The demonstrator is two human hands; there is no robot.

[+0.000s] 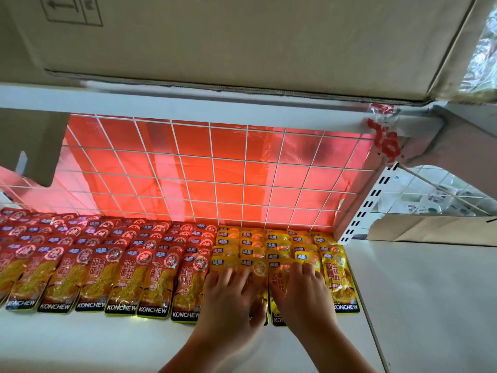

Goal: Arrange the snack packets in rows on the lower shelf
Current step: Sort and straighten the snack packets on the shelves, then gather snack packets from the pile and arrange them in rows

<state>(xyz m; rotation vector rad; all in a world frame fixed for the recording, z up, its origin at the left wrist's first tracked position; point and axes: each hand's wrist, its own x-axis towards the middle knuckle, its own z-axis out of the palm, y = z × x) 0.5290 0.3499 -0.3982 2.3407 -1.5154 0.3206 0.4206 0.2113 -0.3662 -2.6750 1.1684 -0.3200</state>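
Red snack packets [126, 275] lie in overlapping rows across the left and middle of the white lower shelf [94, 343]. Yellow snack packets [336, 270] fill several rows on the right, up to the shelf's end. My left hand [231, 294] lies flat, fingers spread, on the front packets of the leftmost yellow rows. My right hand [301, 289] presses flat on the neighbouring yellow rows, fingers straight. Both hands cover much of the front yellow packets beneath them.
A white wire grid [215, 170] with red film behind it closes the back of the shelf. The upper shelf [188, 103] carries a large cardboard box [242, 36]. A slotted white upright [363, 208] stands at the right, beside another shelf surface [430, 305] and cardboard.
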